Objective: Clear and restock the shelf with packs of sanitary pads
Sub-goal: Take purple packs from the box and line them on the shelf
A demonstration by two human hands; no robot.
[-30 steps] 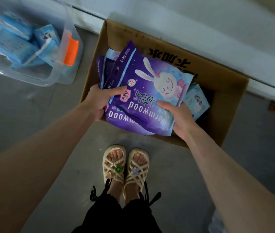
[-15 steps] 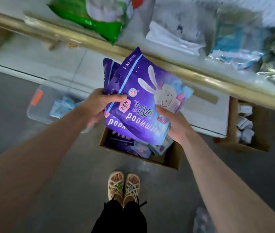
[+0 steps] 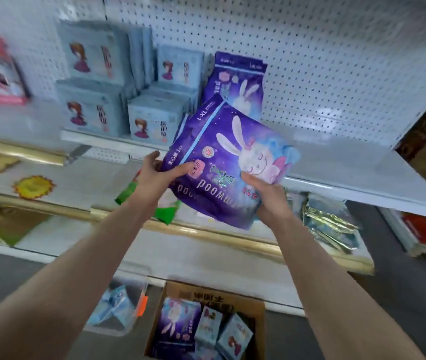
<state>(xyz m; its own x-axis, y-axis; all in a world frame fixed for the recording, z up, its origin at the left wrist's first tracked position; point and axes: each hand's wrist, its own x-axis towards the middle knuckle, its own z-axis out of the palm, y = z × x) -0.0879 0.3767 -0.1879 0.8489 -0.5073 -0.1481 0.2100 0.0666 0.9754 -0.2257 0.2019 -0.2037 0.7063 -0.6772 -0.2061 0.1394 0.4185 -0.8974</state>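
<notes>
Restocking looks to be the step in hand: at frame centre the left hand (image 3: 154,175) and right hand (image 3: 266,201) grip the near edge of the purple packs (image 3: 232,159), held just before the shelf (image 3: 349,167); next they likely need standing beside the upright pack (image 3: 240,81).

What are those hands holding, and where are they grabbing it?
A stack of purple rabbit pad packs: the left hand grips its lower left edge, the right hand its lower right edge.

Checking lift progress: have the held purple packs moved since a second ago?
Yes: the purple packs rose from the cardboard box up to the white shelf.
</notes>
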